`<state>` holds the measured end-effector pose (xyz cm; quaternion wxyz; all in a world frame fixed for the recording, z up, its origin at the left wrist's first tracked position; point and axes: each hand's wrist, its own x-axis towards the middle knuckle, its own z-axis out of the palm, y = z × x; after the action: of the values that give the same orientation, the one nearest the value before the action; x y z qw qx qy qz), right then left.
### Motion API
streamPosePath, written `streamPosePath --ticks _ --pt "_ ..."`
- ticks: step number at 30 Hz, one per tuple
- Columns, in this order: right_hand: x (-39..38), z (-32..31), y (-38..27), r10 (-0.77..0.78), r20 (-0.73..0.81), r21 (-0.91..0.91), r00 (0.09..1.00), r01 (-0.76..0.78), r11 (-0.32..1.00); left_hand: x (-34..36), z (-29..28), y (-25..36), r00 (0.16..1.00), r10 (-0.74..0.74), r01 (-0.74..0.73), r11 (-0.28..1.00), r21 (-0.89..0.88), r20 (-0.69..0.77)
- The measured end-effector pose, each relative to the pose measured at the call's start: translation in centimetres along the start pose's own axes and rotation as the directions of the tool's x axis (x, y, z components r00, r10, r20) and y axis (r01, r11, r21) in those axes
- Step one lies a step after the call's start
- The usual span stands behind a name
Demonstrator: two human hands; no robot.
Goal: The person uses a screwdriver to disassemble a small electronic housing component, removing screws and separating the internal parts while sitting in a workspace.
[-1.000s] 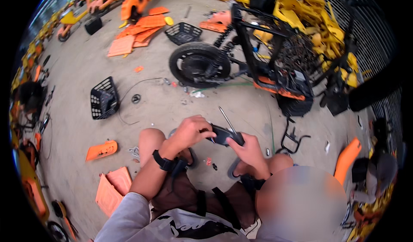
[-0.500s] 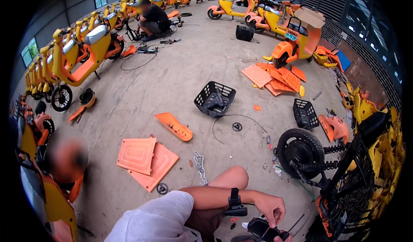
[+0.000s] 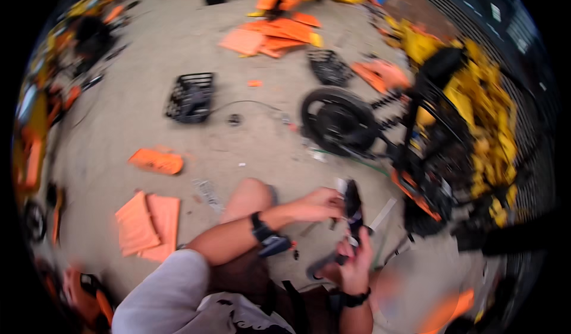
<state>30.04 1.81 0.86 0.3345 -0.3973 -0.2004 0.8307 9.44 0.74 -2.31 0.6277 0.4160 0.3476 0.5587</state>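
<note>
Since the earlier frame, the view is swinging down and to the right: the left hand [image 3: 326, 204] and the right hand [image 3: 355, 257] are now sitting in the lower middle, not at the bottom edge, and the dark part [image 3: 354, 200] is standing more upright in my picture.

From my station I am listing items by size. A heap of yellow panels [image 3: 485, 117] is filling the far right, probably to keep loose pieces together. The stripped scooter [image 3: 392, 151] is resting before it, apparently placed within reach. Orange panels [image 3: 273, 37] are lying flat, overlapping, likely to save space. The black basket [image 3: 173, 102] is holding dark contents, presumably to confine them.

The dark part is staying between the hands. The right hand is clamping on its lower end, seemingly to steady it and leave the upper end accessible. The left hand is curling its fingers beside the left edge; blur is preventing me from confirming contact. A thin metal shaft [image 3: 382, 214] is projecting up and right beside the right hand.
</note>
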Motion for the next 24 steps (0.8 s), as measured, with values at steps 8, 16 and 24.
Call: streamPosePath --ticks 8,16,24 --pt "-1.4 0.1 0.3 -0.14 -0.054 -0.057 0.989 0.137 0.989 -1.4 2.5 1.8 0.997 -0.067 0.07 0.991 0.113 -0.026" --pt "-0.2 -0.2 0.2 -0.227 -0.087 -0.097 0.97 0.218 0.971 -0.7 3.3 2.0 0.981 0.023 0.033 0.958 0.283 -0.192" --pt "-0.3 1.1 0.0 -0.231 -0.096 -0.105 0.968 0.221 0.97 -1.5 2.8 2.5 0.943 0.17 0.018 0.832 0.555 -0.287"
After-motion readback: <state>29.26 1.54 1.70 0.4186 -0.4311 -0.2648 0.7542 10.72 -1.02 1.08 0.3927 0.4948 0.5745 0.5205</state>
